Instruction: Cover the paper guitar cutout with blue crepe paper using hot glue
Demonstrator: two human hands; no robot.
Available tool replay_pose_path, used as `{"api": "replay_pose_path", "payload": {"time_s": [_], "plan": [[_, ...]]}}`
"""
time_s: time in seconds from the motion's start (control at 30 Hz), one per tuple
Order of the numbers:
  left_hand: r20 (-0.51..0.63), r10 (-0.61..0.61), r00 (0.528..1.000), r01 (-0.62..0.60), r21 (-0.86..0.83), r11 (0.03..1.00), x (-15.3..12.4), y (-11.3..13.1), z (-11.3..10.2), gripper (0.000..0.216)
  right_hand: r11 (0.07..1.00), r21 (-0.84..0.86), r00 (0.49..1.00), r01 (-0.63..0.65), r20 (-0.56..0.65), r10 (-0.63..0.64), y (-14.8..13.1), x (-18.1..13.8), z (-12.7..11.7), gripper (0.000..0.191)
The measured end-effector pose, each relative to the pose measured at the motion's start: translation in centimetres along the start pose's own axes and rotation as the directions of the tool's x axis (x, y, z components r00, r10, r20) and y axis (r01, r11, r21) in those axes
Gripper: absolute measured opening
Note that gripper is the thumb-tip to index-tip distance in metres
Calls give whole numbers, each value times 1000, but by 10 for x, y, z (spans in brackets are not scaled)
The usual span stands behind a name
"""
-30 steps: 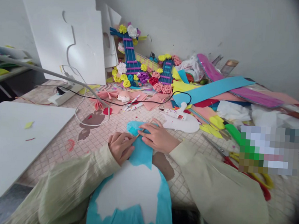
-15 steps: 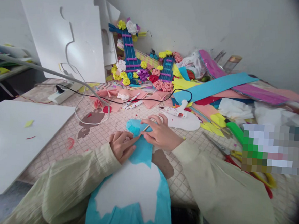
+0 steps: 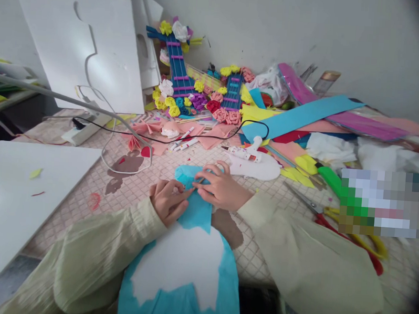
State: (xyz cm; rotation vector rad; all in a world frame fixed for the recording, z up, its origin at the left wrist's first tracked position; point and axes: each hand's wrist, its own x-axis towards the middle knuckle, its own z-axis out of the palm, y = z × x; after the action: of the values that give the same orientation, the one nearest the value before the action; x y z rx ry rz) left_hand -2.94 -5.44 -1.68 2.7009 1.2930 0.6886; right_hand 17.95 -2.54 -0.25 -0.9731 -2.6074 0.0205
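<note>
A guitar-shaped white board (image 3: 179, 255) lies in front of me, its neck pointing away. Blue crepe paper (image 3: 198, 216) wraps the neck and overlaps the body's edges, leaving a jagged white area in the middle. My right hand (image 3: 223, 186) pinches a thin wooden stick (image 3: 199, 181) over the neck, near the rounded head. At the neck's left side is my left hand (image 3: 168, 201), its index finger stretched out against the paper by the stick's lower end and the other fingers loosely bent. The fingers partly hide the stick and the paper under it.
A hot glue gun (image 3: 245, 154) rests on a white piece beyond my right hand. Scissors (image 3: 314, 205) lie at the right. A black cable (image 3: 182, 142) crosses the table. Finished paper guitars (image 3: 180, 66) with paper flowers stand by the wall. A white board (image 3: 30, 202) occupies the left.
The stick has tilted lower and my right hand has shifted slightly left along the neck. My left hand's raised fingers have spread a little. The view has turned slightly.
</note>
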Motion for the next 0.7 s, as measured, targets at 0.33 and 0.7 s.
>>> {"api": "replay_pose_path", "payload": {"time_s": [0.33, 0.7], "plan": [[77, 20, 997, -13, -98, 995, 4, -5, -1, 35, 986, 146, 994, -80, 82, 69, 3, 0, -12, 37], [-2, 92, 996, -91, -114, 989, 0, -6, -5, 33, 992, 107, 996, -68, 65, 61, 1, -2, -16, 39]]}}
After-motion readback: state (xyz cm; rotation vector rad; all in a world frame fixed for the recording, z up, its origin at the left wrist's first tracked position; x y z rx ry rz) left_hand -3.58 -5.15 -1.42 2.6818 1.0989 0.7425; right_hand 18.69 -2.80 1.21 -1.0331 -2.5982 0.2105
